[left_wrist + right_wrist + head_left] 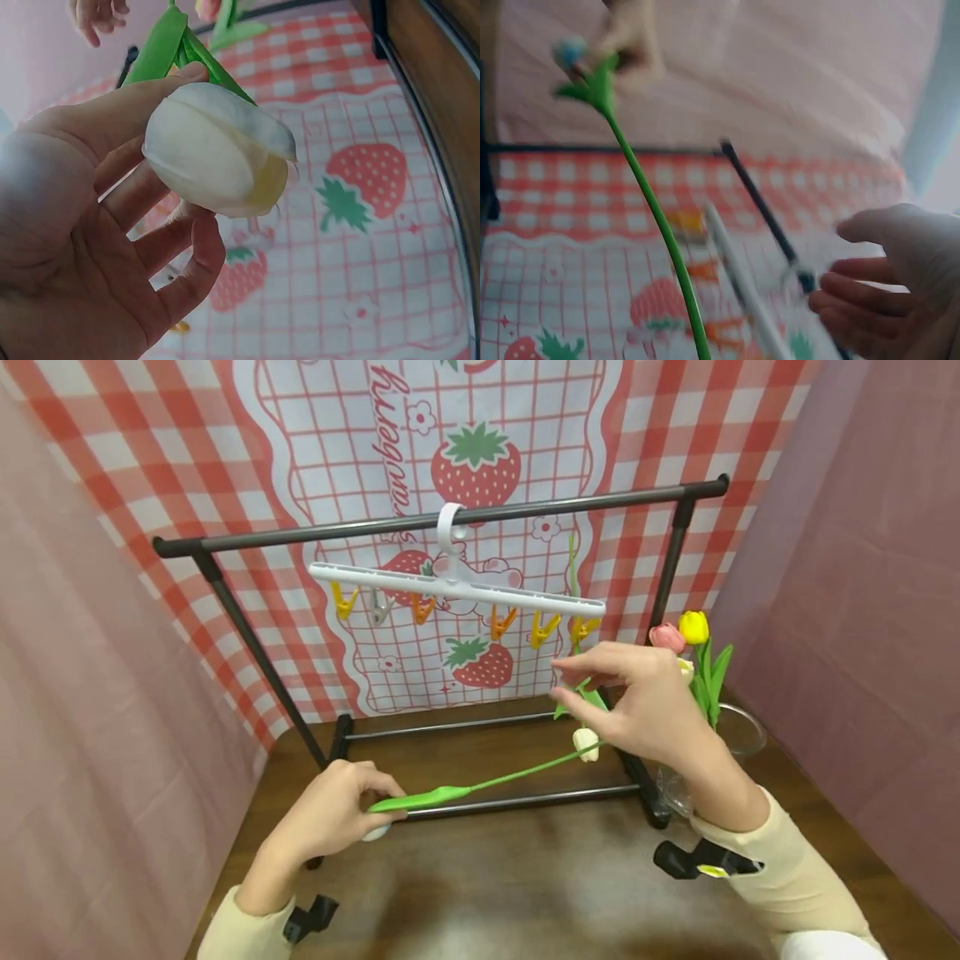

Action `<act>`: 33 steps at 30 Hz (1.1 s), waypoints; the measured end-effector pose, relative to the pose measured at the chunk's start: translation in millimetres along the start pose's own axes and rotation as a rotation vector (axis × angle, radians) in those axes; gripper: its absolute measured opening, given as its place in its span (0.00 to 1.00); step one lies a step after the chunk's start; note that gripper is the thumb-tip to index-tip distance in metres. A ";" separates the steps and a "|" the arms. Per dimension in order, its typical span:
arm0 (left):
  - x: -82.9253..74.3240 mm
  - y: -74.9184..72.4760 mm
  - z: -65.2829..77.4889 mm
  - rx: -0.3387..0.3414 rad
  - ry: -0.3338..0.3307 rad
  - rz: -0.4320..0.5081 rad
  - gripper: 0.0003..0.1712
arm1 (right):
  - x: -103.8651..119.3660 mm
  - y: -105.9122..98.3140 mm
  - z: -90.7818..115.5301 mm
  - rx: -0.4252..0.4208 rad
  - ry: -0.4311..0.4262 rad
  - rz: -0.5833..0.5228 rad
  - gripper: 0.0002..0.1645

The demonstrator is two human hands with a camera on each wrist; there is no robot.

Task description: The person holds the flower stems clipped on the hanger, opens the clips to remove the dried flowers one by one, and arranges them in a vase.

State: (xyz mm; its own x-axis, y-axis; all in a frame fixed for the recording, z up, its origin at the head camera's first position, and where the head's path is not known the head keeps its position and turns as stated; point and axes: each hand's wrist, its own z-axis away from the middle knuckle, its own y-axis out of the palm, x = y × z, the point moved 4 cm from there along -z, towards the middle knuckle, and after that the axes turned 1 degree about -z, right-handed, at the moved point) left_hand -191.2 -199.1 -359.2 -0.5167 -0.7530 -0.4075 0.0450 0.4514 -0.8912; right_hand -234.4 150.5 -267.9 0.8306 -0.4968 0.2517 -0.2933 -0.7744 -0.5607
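Note:
My left hand (337, 806) grips a white artificial tulip (217, 150) by the base of its bloom, thumb over the green leaves. Its long green stem (517, 774) runs up to the right, passing below my right hand (651, 710). That hand is raised with thumb and fingers apart and holds nothing. Just beyond its fingertips, the rightmost yellow clip (583, 628) on a white hanger (525, 597) holds another white tulip (587, 744) upside down. In the head view, the bloom in my left hand is mostly hidden behind the fingers.
The hanger hooks over a dark metal rack (315, 533), with several yellow, orange and grey clips along it. A clear vase (742, 727) with pink, yellow and white tulips (693, 628) stands at the right on the wooden table (480, 893). A strawberry-print cloth (330, 460) hangs behind.

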 end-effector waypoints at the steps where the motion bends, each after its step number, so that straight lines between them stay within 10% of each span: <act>1: -4.4 -0.2 -3.2 0.003 0.006 -0.011 0.07 | 7.9 3.3 0.4 0.083 -0.034 -0.003 0.17; 6: -20.3 1.6 -18.4 0.014 0.059 -0.075 0.11 | 33.5 24.1 3.8 0.422 -0.090 -0.013 0.17; 14: -47.3 -0.3 -36.5 0.001 0.140 -0.146 0.16 | 42.0 44.8 8.5 0.623 -0.132 0.002 0.17; 33: -60.7 -2.9 -52.3 -0.070 0.228 -0.150 0.07 | 44.6 61.1 16.5 0.678 -0.131 -0.024 0.05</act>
State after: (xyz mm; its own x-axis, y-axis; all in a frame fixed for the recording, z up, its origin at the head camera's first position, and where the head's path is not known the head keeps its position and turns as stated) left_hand -204.6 -129.6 -321.5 -0.6922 -0.6906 -0.2098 -0.1015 0.3809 -0.9190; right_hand -207.4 87.5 -304.0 0.8961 -0.3978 0.1971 0.0514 -0.3479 -0.9361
